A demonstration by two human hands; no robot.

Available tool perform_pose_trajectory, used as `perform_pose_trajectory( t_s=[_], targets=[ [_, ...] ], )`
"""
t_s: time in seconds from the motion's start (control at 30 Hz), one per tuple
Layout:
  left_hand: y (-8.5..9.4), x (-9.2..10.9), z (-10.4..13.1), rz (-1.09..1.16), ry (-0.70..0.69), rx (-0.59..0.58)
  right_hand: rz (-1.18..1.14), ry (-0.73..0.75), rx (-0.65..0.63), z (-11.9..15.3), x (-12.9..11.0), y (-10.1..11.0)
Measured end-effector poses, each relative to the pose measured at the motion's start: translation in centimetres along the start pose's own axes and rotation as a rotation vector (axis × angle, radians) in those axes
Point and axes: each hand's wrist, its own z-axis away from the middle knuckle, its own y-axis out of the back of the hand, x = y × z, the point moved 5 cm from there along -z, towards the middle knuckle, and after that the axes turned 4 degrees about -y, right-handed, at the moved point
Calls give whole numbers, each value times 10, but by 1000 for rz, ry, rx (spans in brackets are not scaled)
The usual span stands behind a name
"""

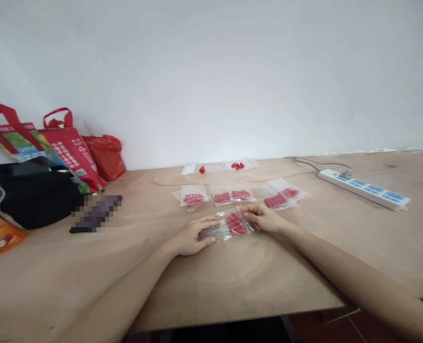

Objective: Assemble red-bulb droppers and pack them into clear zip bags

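A clear plastic bag (235,223) with several red-ended pieces inside lies between my hands on the wooden table. My left hand (197,235) has its fingers and thumb around the bag's left end. At the bag's upper right corner, my right hand (263,216) pinches the edge. Just beyond are more bags of red pieces: one at the left (194,197), a pair in the middle (233,194) and overlapping ones at the right (281,194). Near the wall, loose-looking red pieces (237,166) rest on clear packaging, with another small red cluster (202,169) to their left.
A white power strip (365,188) with a grey cable lies at the right. At the left are a black bag (33,193), red carrier bags (74,152), an orange packet (0,233) and a blurred-out dark object (97,213). The table's front edge (240,318) is near me.
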Motion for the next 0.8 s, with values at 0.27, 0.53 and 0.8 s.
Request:
perform_pose_trajectory(
  t_s=[0.27,0.53,0.8],
  targets=[
    [4,-6,3,-6,-84,-84,495,169,323,8,-8,26],
    [16,-8,2,-185,-56,284,691,295,159,15,-15,-1],
    [-12,40,3,-102,-417,106,705,360,46,29,-27,-18]
  ],
)
